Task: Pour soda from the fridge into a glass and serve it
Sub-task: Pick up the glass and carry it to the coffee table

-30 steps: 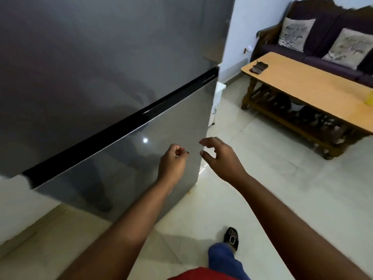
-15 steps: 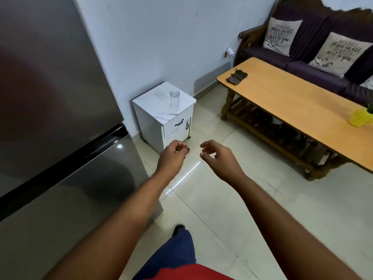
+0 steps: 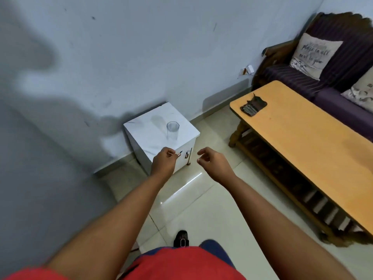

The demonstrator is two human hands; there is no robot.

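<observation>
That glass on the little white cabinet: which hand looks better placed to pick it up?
Probably the left hand. It hangs in front of the white cabinet, almost directly below the glass. The right hand is farther to the side, over bare floor. Both hands are empty and loosely curled.

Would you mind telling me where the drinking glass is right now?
In the head view the glass stands upright on the small white cabinet against the wall, just beyond the left hand and left of the wooden table.

The far-right cushion (image 3: 314, 55) bears blurred script, partly legible as "place in all" and "next to you".
</observation>
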